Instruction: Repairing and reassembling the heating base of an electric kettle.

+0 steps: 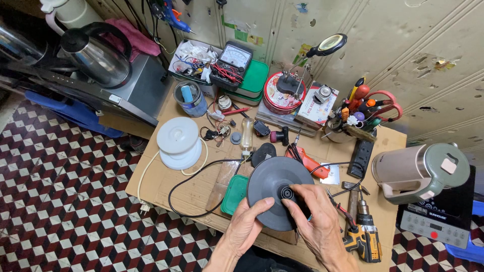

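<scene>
Both hands, the left hand [248, 221] and the right hand [313, 214], are clamped on the dark round kettle base [276, 187], which may slip off the worktop [166, 181] edge if its black cord [194, 179] snags.

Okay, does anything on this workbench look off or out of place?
Yes: the green kettle lies tipped on its side at the right, resting partly on an induction cooker. Both hands hold a dark round kettle base.

The floor [60, 186] is covered with small tiles in a dark red, black and white cube pattern. Behind the worktop [166, 184], which is covered with brown cardboard, stands a pale cream wall [383, 45] with raised mouldings and chipped, peeling paint. The light is bright and even.
</scene>
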